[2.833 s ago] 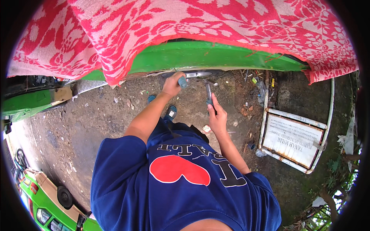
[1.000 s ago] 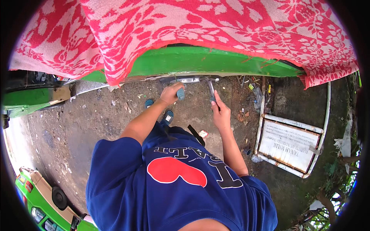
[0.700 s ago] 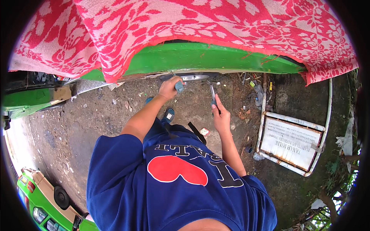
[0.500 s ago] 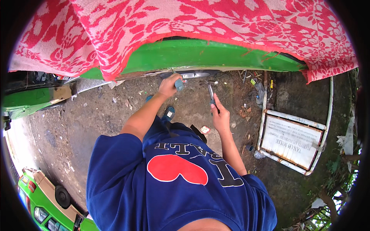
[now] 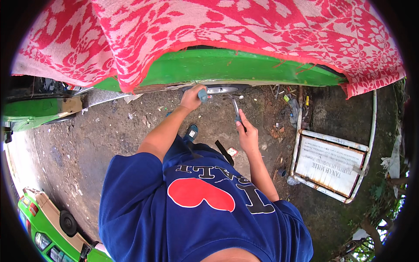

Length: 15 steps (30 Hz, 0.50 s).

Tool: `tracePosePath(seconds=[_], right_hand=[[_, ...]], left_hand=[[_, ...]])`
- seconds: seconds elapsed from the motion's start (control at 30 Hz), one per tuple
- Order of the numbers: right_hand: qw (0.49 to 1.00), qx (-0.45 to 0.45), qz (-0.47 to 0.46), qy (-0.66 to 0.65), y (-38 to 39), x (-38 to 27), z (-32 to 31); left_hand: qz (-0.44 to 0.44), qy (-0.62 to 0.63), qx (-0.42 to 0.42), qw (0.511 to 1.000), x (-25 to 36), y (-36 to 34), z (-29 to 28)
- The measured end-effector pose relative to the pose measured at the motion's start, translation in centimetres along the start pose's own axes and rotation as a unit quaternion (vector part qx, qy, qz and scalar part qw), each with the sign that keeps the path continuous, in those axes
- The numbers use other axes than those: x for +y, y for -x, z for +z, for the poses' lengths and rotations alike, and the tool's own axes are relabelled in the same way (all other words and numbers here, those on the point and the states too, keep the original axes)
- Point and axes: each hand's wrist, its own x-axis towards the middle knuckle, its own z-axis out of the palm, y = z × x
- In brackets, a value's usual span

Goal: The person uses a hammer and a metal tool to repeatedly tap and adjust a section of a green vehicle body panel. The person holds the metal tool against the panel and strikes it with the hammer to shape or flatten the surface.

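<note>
My left hand (image 5: pixel 190 99) is closed around the blue-grey handle (image 5: pixel 202 95) of a thin-shafted tool, whose exact kind I cannot make out. The tool is at the lower edge of a green car's body (image 5: pixel 244 69), just left of a wheel (image 5: pixel 222 90). My right hand (image 5: pixel 249 136) grips a hammer (image 5: pixel 236 108) by its dark handle. The metal hammer head is raised near the wheel, to the right of the left hand's tool and apart from it.
A red and pink patterned cloth (image 5: pixel 244 26) drapes over the car. To the right, a white metal-framed sign (image 5: pixel 329 163) lies on the dirt ground. Litter (image 5: pixel 294 111) is scattered by its post. Another green and beige car (image 5: pixel 48 227) stands at lower left.
The hammer in my right hand has shifted slightly left. My left hand keeps its grip at nearly the same spot on the car. The whole view has tilted a little.
</note>
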Motion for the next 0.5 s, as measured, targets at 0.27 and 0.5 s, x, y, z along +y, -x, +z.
tracePosePath(seconds=[0.27,0.5], right_hand=[[1.000,-0.001,-0.003,-0.007,-0.16,-0.13,0.08],[1.000,0.005,0.011,-0.008,-0.33,0.46,-0.14]], left_hand=[[0.012,0.001,-0.006,1.000,-0.21,0.21,-0.02],[-0.002,-0.001,-0.009,1.000,-0.10,0.05,0.20]])
